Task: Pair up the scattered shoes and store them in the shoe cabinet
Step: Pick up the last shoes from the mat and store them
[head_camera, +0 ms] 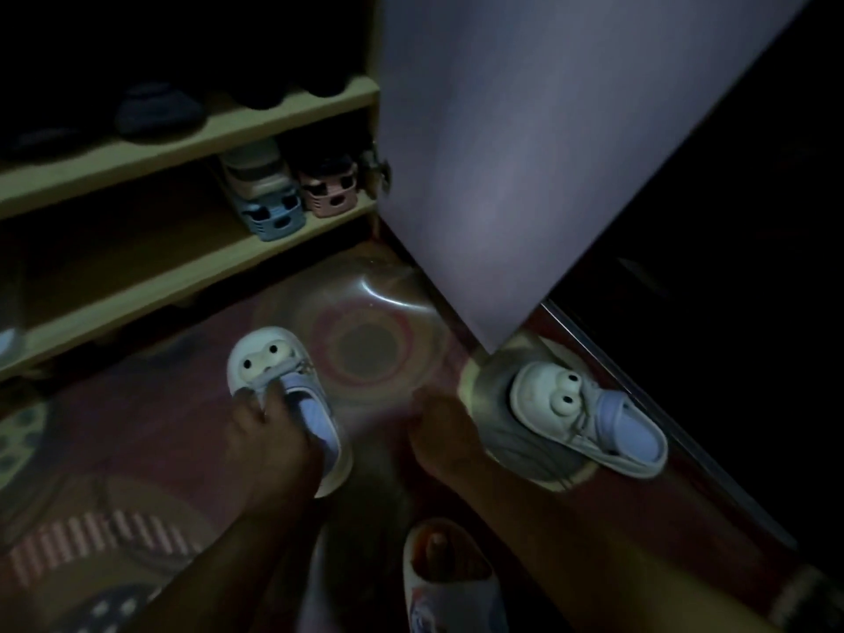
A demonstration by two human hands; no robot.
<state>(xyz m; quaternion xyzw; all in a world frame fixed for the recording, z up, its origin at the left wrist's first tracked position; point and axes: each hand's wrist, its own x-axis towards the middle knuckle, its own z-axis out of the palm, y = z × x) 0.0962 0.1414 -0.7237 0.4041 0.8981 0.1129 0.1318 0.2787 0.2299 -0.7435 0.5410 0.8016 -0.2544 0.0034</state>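
Two white slippers with cartoon eyes and pale blue lining lie on the patterned rug. My left hand (269,431) grips the left slipper (274,363) at its strap, with the fingers over the opening. The right slipper (589,413) rests on a grey cloth by the bottom corner of the open cabinet door (548,153). My right hand (443,431) is low over the rug just left of that slipper, apart from it and holding nothing. The shoe cabinet's wooden shelves (182,139) stand open at the upper left.
A blue shoe holder (274,212) and a pink one (331,194) sit on the lower shelf's right end. Dark shoes (157,111) sit on the shelf above. My foot in a slipper (452,582) stands at the bottom. The scene is very dim.
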